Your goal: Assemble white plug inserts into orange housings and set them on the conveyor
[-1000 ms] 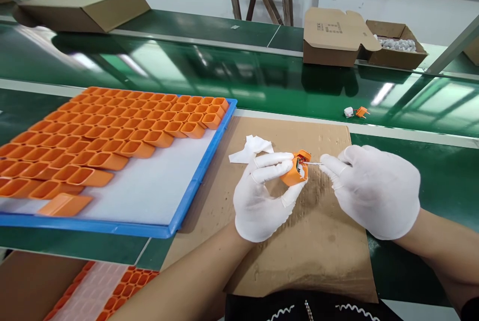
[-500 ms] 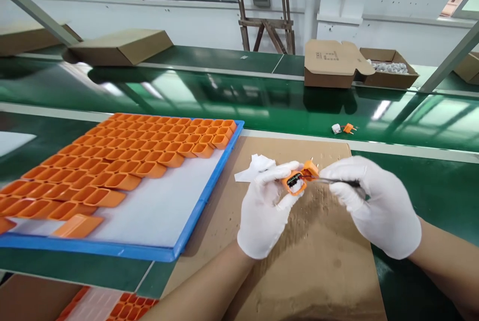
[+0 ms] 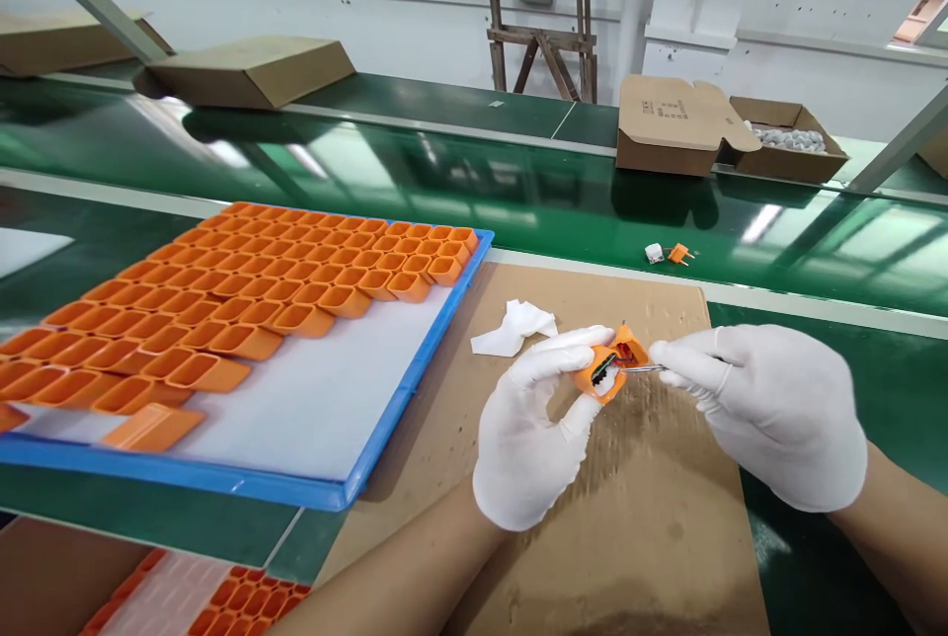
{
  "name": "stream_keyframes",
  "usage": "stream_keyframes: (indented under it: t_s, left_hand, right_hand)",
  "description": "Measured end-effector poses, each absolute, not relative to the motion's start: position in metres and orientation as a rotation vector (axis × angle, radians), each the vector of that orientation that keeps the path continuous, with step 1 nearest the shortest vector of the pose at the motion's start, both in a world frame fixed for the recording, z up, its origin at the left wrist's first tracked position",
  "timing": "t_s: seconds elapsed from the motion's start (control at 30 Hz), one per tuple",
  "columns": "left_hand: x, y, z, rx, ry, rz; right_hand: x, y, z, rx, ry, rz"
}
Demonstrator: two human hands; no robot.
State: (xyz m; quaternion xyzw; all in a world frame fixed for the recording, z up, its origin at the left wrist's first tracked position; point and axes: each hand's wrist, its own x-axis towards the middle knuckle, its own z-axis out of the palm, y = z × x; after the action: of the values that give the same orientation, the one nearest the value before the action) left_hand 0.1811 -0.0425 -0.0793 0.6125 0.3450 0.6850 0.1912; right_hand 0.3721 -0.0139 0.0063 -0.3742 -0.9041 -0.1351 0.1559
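The blue tray [image 3: 401, 416] on the green bench holds orange shells [image 3: 259, 290] packed open side up in slanting rows (too many to count surely), plus one more shell [image 3: 148, 427] lying flat at its near edge. Across the belt, an open carton [image 3: 804, 157] holds small white pieces, with a second carton [image 3: 667, 127] just beside it and a third, flat carton [image 3: 244, 71] tilted far to the left. Two loose parts [image 3: 667, 254], one white and one orange, lie on the belt. Over the cardboard mat [image 3: 637, 517], the gloved left hand [image 3: 529, 438] pinches one orange housing [image 3: 601, 377] between thumb and forefinger. The right hand [image 3: 770, 409], fingers pressed together, grips one pair of tweezers [image 3: 643, 368] whose tip touches the housing's open inside. One white wipe [image 3: 514, 328] lies nearby.
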Motion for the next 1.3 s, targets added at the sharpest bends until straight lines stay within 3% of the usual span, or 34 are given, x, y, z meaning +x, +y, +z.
stream_keyframes:
  t_s: [0.27,1.1,1.3]
  left_hand:
    - [0.178,-0.044,-0.080,1.905,1.134,1.871]
    - [0.178,-0.044,-0.087,1.897,0.995,1.804]
    - [0.179,-0.041,-0.085,1.789,0.873,1.838]
  right_hand:
    - [0.373,-0.013,0.015,-1.082,-2.785,-0.789]
    - [0.381,-0.010,0.023,-1.031,-2.952,-0.722]
    - [0.375,-0.014,0.022,-1.017,-3.006,-0.551]
